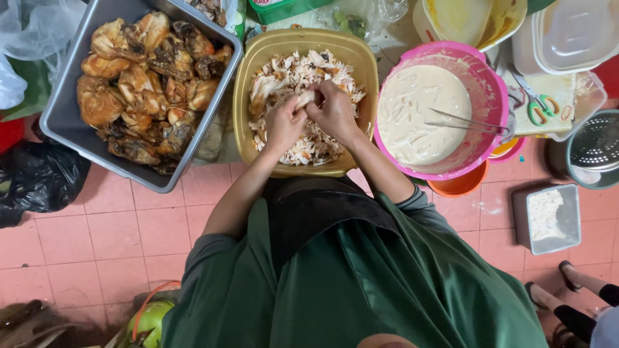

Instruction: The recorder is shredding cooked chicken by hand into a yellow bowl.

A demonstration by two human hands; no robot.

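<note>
grey tray [64, 116] left, pink bowl [490, 96] right

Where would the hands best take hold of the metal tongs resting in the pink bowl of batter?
By the raised end of the metal tongs, at the right rim of the pink bowl, coming from the right. That end lies clear of the batter, while the tips point left into it. Both the left hand and right hand are pulling chicken meat now.

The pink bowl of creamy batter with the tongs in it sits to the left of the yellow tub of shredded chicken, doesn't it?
Not quite: the head view shows the pink bowl of batter, tongs in it, to the right of the yellow tub of shredded chicken.
</note>
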